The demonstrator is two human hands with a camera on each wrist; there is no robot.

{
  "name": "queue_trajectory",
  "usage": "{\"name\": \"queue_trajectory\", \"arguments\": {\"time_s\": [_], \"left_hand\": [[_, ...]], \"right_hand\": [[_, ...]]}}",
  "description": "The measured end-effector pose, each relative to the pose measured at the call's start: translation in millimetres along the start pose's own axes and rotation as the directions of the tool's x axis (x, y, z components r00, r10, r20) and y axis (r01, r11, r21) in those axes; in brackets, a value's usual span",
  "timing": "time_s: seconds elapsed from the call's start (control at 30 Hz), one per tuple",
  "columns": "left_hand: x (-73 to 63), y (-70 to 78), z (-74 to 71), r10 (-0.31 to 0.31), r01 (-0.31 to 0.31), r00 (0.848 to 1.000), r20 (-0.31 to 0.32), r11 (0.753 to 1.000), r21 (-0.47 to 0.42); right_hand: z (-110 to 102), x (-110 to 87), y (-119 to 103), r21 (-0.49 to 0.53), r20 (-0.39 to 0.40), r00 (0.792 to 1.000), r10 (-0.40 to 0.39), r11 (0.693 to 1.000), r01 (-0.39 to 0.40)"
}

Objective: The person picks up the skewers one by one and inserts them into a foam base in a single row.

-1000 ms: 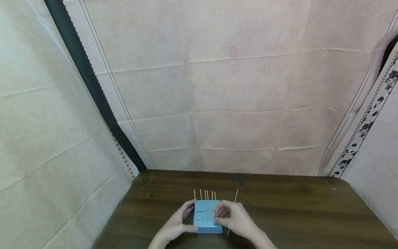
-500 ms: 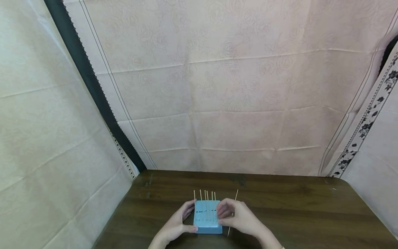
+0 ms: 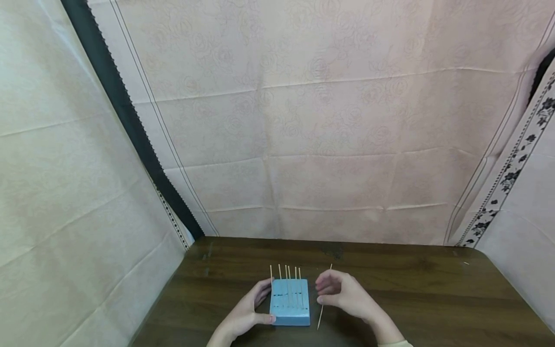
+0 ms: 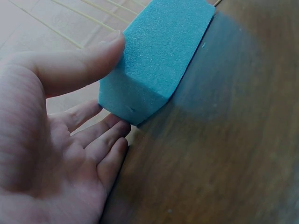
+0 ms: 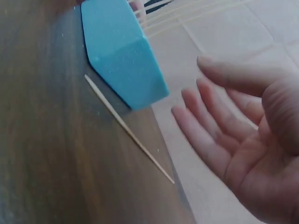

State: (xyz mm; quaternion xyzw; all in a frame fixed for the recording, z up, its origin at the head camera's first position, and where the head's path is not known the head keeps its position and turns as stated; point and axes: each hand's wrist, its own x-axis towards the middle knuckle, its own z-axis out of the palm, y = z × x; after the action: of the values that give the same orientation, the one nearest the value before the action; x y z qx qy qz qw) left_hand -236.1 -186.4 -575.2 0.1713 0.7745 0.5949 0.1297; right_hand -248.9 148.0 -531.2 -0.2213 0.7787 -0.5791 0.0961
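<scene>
A light blue foam block [image 3: 289, 318] sits on the table with several thin wooden skewers [image 3: 280, 272] standing upright in it. Rows of small dark marks or holes run across its top. My left hand [image 3: 246, 312] holds the block by its left side, thumb on the near corner and fingers along the side; the left wrist view shows the thumb pressed on the foam [image 4: 159, 51]. To the right of the block my right hand [image 3: 347, 295] hovers with relaxed, slightly bent fingers and nothing between them. Beneath it one loose skewer [image 5: 126, 128] lies on the table, partly hidden in the head view.
The dark brown wooden table [image 3: 412, 284] reaches to a pale patterned cloth [image 3: 325, 144] hanging behind it. More cloth hangs on the left [image 3: 86, 217] and the right [image 3: 524, 231]. A small pale scrap [image 3: 466, 263] lies near the table's far right corner.
My right hand has moved right, away from the block and the rightmost upright skewer, to over the loose skewer. My left hand and the block have stayed in place.
</scene>
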Motion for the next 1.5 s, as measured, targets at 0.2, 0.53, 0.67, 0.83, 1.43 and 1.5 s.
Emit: {"name": "queue_trajectory", "arguments": {"time_s": [0.2,0.53,0.67,0.83,1.43,1.5], "left_hand": [[-0.3,-0.9,-1.5,-0.003,0.003,1.0,-0.002,1.0,-0.005],[-0.1,0.8,0.4,0.0,0.0,1.0,-0.003,1.0,-0.01],[0.6,1.2,0.8,0.005,-0.005,1.0,-0.001,1.0,-0.011],[1.1,1.6,0.2,0.008,-0.008,1.0,0.0,1.0,-0.016],[0.3,1.1,1.2,0.0,0.0,1.0,-0.005,1.0,-0.007],[0.1,1.1,1.0,-0.002,0.002,1.0,-0.007,1.0,-0.008]], "right_hand": [[5.7,1.4,15.6,-0.079,-0.148,0.986,0.081,0.992,-0.093],[24.2,4.2,18.6,-0.196,-0.318,0.929,0.191,0.945,-0.262],[26.7,4.8,19.7,-0.233,-0.335,0.928,0.162,0.94,-0.249],[24.9,5.3,19.8,-0.237,-0.31,0.936,0.169,0.939,-0.248],[17.6,-0.4,14.5,-0.206,-0.282,0.933,0.224,0.936,-0.287],[17.2,-0.5,14.5,-0.21,-0.286,0.933,0.218,0.936,-0.282]]}}
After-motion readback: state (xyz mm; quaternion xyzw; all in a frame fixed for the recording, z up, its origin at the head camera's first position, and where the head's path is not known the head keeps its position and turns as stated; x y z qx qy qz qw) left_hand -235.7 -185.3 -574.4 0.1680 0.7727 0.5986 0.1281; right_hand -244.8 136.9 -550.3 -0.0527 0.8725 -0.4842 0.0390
